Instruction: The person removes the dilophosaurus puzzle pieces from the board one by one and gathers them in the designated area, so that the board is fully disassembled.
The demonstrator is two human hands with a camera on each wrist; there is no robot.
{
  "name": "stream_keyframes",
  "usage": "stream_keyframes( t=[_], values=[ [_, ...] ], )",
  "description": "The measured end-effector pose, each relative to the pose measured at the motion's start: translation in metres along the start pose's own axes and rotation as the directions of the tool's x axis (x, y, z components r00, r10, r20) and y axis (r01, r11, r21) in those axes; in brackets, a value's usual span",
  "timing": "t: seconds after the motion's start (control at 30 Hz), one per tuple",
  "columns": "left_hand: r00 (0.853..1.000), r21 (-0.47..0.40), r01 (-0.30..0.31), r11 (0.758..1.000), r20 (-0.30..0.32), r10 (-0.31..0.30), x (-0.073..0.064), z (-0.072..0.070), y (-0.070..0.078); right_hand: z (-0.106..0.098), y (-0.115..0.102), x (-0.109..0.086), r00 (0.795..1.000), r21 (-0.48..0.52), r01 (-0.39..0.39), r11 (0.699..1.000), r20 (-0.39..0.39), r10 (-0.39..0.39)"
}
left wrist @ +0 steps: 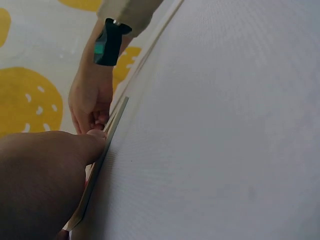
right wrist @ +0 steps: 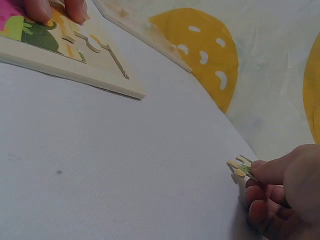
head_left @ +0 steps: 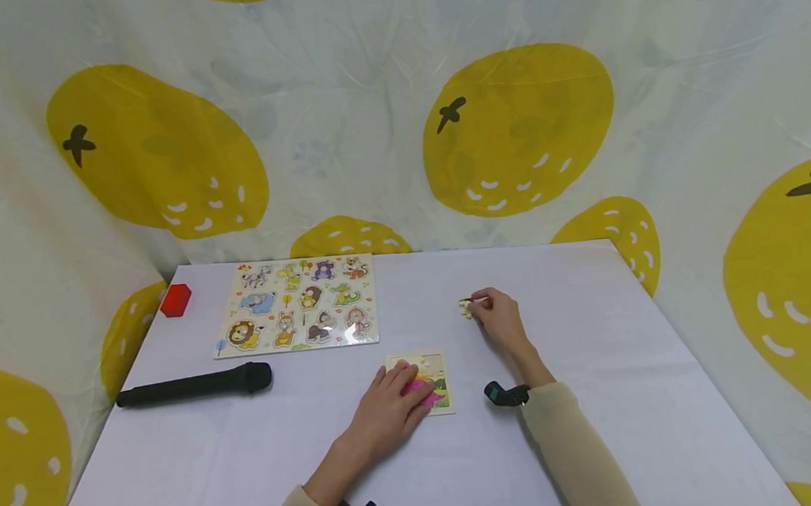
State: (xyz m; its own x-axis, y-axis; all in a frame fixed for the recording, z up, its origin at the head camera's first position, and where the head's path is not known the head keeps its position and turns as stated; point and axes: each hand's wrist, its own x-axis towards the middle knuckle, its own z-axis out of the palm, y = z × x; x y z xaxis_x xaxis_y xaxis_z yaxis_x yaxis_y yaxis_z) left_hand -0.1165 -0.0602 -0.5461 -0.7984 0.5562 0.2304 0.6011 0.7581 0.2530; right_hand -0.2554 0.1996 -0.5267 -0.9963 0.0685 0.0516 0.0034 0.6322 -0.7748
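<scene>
Grip of right hand [head_left: 500,317], right of frame centre, narrowly pinches puzzle piece [head_left: 465,309]; left hand [head_left: 387,407], fingers extended, should firmly steady the lower-centre tray [right wrist: 75,71]

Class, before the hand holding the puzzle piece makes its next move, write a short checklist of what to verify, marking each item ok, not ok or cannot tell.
1. Piece held: ok. The right hand pinches the puzzle piece.
2. Puzzle tray steadied: ok. The left hand rests on the puzzle tray.
3. Space to fill: ok. A bare gap shows at one corner.
4. Piece lined up over the gap: not ok. It is held away from the tray.
5. Piece matches the gap: cannot tell. Fingers cover part of its outline.
6. Microphone out of the way: ok. It lies on the tray's other side from the piece.
</scene>
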Motion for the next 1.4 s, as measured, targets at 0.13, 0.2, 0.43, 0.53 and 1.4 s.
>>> stream_keyframes(
  t=[0.13, 0.2, 0.43, 0.53, 1.4],
  values=[
    [1.0, 0.009, -0.003, 1.0, -0.006, 0.003, -0.001, 0.001, -0.001, 0.001, 0.0, 0.003, 1.0, -0.025, 0.006, 1.0, -0.026, -0.007],
    [1.0, 0.011, -0.001, 1.0, -0.004, 0.001, -0.001, 0.001, -0.001, 0.001, -0.001, 0.004, 0.999, -0.047, -0.002, 0.999, -0.034, 0.001],
    [1.0, 0.012, 0.002, 1.0, 0.005, -0.002, 0.0, 0.0, 0.0, 0.004, -0.002, 0.007, 0.998, -0.123, -0.035, 0.992, -0.065, 0.027],
    [1.0, 0.017, 0.014, 1.0, 0.026, -0.014, 0.0, -0.001, 0.001, 0.006, -0.002, 0.007, 0.996, -0.156, -0.02, 0.988, -0.089, 0.006],
    [1.0, -0.007, -0.031, 0.999, -0.003, 0.031, -0.011, -0.011, -0.003, 0.011, -0.019, -0.018, 0.996, -0.087, 0.016, 0.996, -0.084, -0.023]
  ],
)
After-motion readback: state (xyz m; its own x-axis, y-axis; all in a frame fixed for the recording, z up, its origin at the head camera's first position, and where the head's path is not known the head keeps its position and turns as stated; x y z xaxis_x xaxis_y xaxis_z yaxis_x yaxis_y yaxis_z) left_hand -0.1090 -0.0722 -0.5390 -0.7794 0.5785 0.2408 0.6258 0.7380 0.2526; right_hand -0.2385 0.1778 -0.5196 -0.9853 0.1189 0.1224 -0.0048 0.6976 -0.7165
